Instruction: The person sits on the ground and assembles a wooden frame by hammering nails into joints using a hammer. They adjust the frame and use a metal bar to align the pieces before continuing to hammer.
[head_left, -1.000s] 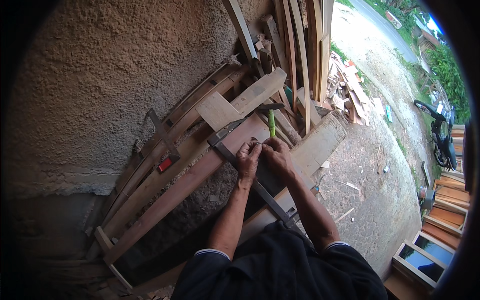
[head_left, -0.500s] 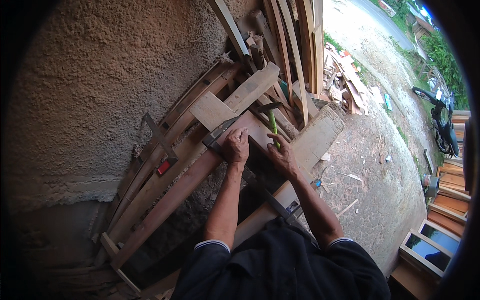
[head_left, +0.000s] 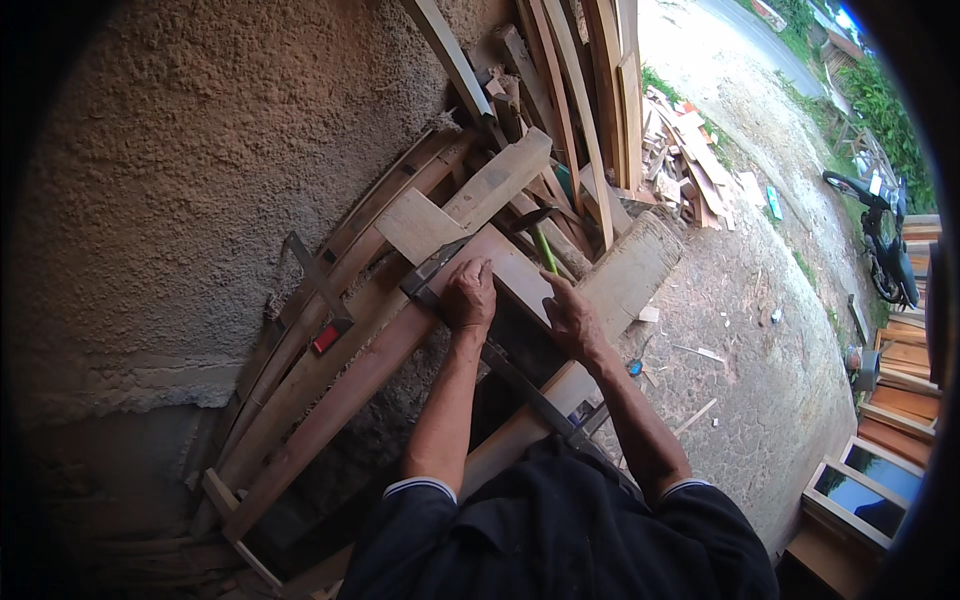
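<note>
A reddish wooden frame point(head_left: 345, 378) lies in front of me, its far corner near both hands. My left hand point(head_left: 468, 298) rests closed on the frame's board next to a clamp jaw; whatever its fingertips pinch, if anything, is hidden. My right hand point(head_left: 575, 318) is closed round the lower handle of a hammer point(head_left: 543, 247) with a dark head and a green grip. The hammer head is raised beyond the board, apart from it. A dark metal bar clamp point(head_left: 528, 388) spans the frame, running beneath my left wrist toward my body.
Thick timber blocks point(head_left: 503, 180) lie just beyond the frame, and long planks point(head_left: 605, 100) lean behind them. A try square point(head_left: 326, 335) with a red mark lies by the rough wall point(head_left: 230, 200). Wood scraps point(head_left: 690, 165) are heaped outside; a motorcycle point(head_left: 878, 235) stands at right.
The hammer handle has tilted, and less of it shows above my right hand. My right hand has shifted slightly toward me; the left hand stays at the same spot on the board.
</note>
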